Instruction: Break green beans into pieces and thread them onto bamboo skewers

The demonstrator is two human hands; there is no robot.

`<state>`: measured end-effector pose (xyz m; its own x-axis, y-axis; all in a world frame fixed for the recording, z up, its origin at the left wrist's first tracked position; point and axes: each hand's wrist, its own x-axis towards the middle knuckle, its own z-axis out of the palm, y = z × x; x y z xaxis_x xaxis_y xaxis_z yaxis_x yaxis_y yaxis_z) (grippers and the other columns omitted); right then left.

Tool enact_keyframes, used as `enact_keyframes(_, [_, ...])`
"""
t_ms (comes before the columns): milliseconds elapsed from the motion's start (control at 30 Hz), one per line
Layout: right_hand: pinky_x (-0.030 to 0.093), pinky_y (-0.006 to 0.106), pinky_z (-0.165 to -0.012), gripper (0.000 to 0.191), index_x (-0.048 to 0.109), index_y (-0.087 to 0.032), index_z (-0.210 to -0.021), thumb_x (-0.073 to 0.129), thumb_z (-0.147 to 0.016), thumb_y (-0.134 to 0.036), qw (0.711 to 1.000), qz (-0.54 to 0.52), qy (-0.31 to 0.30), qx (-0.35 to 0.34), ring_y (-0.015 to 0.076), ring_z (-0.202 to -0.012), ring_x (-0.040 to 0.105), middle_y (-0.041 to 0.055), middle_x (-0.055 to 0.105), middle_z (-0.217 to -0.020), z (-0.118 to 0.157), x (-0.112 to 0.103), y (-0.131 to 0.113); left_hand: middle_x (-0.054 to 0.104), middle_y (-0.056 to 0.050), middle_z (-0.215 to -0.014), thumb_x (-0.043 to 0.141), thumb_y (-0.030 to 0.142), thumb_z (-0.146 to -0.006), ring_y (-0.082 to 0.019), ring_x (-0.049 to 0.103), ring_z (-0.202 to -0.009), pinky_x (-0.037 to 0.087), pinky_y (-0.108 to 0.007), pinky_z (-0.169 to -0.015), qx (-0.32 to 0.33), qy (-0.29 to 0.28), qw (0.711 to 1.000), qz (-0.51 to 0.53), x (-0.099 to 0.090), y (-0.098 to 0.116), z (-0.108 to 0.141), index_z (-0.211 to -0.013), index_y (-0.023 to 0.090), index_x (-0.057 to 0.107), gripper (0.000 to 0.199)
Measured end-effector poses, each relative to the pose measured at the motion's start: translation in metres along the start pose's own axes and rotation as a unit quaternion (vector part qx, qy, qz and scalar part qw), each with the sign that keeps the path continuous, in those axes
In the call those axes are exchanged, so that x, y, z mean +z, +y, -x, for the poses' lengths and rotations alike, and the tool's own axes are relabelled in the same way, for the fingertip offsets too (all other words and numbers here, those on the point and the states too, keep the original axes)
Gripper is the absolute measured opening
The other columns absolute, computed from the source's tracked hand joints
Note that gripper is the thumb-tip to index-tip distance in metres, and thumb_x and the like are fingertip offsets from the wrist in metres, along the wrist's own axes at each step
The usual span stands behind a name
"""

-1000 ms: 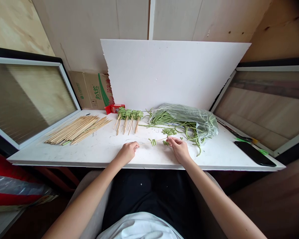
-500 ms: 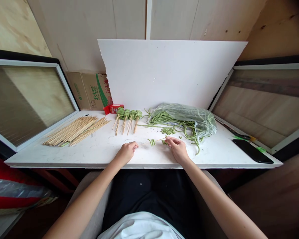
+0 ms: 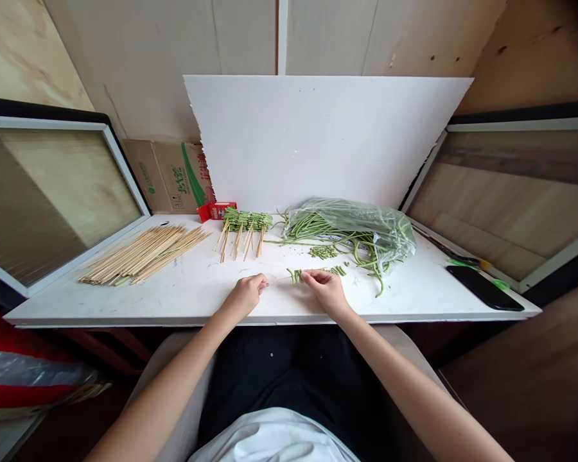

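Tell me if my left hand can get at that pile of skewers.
Probably yes: the pile of skewers lies uncovered left of your left hand, with nothing seen between them. That hand seems to pinch a thin skewer, though, which it might need to release.

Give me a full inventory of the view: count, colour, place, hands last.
table: one, white, before the person
loose sticks: many, tan, left
filled skewers: several, green beans on tan sticks, back centre
red box: one, red, behind skewers
cardboard box: one, brown, back left
board: one, white, upright at back
plastic bag: one, clear, back right
long beans: many, green, partly in bag
cut beans: many, green, before bag
phone: one, black, right
framed panes: two, white-edged, both sides
held stick: one, tan, between hands
trousers: one pair, black, below table
left hand: one, bare, at stick's end
right hand: one, bare, pinching along stick
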<state>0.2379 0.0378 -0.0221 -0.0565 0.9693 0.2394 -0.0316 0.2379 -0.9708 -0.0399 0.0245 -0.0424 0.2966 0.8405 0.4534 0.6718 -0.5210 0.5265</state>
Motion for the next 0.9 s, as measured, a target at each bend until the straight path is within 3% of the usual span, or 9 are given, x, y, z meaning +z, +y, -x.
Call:
enact_keyframes(133, [0.053,0.035,-0.084,0.041,0.077,-0.021,-0.074,0.085,-0.074,-0.061,1.0,-0.025,0.008,0.01,0.0261,-0.092,0.071,0.0087,0.079,-0.092,0.002,0.013,-0.002,0.073,-0.005,-0.083,0.048,0.001,-0.085,-0.018,0.072,-0.081,0.055,-0.026,-0.072,0.018,0.013,1.0,-0.009,0.001,0.002,0.0,-0.091,0.02,0.065,0.026])
enact_keyframes(333, [0.05,0.032,-0.072,0.045,0.075,-0.02,-0.076,0.08,-0.076,-0.066,1.0,0.018,0.021,0.012,0.024,-0.081,0.068,0.007,0.077,-0.083,0.003,0.012,-0.006,0.066,-0.003,-0.077,0.044,0.001,-0.088,-0.017,0.07,-0.08,0.055,-0.026,-0.076,0.039,0.019,0.999,-0.014,0.001,0.001,0.001,-0.092,0.021,0.064,0.028])
enact_keyframes(467, [0.048,0.033,-0.071,0.051,0.08,-0.019,-0.085,0.068,-0.086,-0.069,0.997,0.075,0.023,0.006,0.0237,-0.079,0.066,0.0083,0.078,-0.086,-0.003,-0.004,-0.013,0.064,-0.002,-0.076,0.045,0.0,-0.087,-0.017,0.067,-0.076,0.054,-0.028,-0.076,0.022,0.032,0.999,-0.035,0.0,0.003,0.001,-0.091,0.021,0.062,0.027])
enact_keyframes(567, [0.047,0.035,-0.076,0.048,0.082,-0.02,-0.095,0.057,-0.095,-0.061,0.985,0.165,0.044,-0.036,0.024,-0.08,0.065,0.0101,0.079,-0.094,-0.01,-0.024,-0.018,0.064,-0.003,-0.077,0.044,0.0,-0.087,-0.019,0.068,-0.077,0.054,-0.029,-0.075,0.0,0.042,0.998,-0.049,-0.001,0.005,0.0,-0.09,0.022,0.061,0.027])
enact_keyframes(700, [0.045,0.04,-0.082,0.034,0.082,-0.021,-0.096,0.06,-0.093,-0.046,0.92,0.373,0.043,-0.111,0.0286,-0.087,0.061,0.0111,0.077,-0.095,-0.017,-0.039,-0.016,0.068,-0.004,-0.082,0.045,-0.002,-0.085,-0.02,0.07,-0.082,0.055,-0.029,-0.077,-0.009,0.049,0.998,-0.047,-0.001,0.005,0.0,-0.091,0.022,0.061,0.029])
enact_keyframes(900, [0.045,0.044,-0.085,0.018,0.082,-0.021,-0.088,0.07,-0.091,-0.034,0.82,0.542,0.025,-0.182,0.0349,-0.098,0.055,0.0143,0.071,-0.093,-0.018,-0.027,-0.007,0.071,-0.005,-0.086,0.045,-0.003,-0.082,-0.02,0.073,-0.087,0.057,-0.029,-0.078,-0.018,0.037,0.999,-0.032,0.0,0.004,0.0,-0.092,0.022,0.061,0.031])
